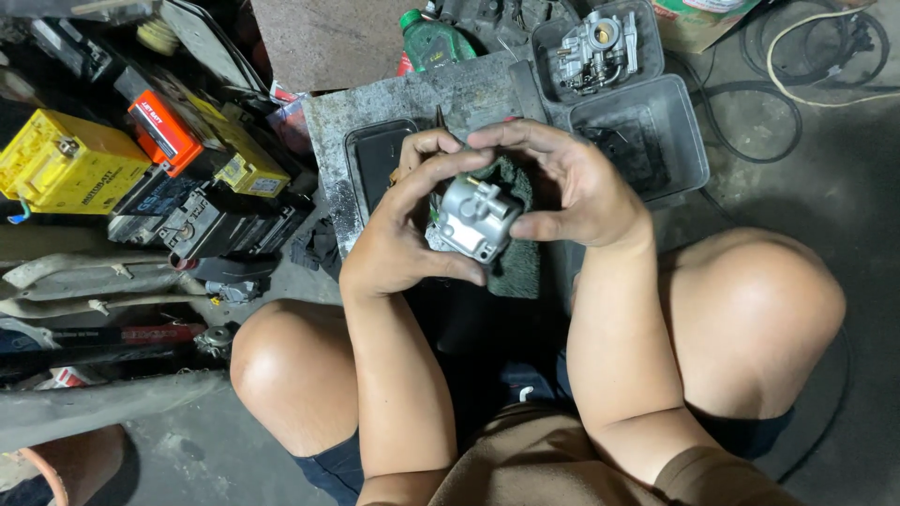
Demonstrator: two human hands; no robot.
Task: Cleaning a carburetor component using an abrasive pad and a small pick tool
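A small silver metal carburetor part (pixel 476 218) is held up between both hands above a grimy work slab (pixel 328 131). My left hand (pixel 398 239) wraps its left side, thumb under it and fingers curled over the top. My right hand (pixel 572 187) grips its right side, fingers arching over the top to meet the left fingers. A dark green cloth (pixel 520 267) lies on the slab beneath the hands. I am squatting, with both knees to either side of my arms.
A grey plastic tray (pixel 689 155) sits at the back right, and another holds a whole carburetor (pixel 595 47). A green bottle (pixel 433 39) stands behind the slab. Yellow, orange and black batteries (pixel 66 164) crowd the left. Black cables (pixel 759 94) loop at the right.
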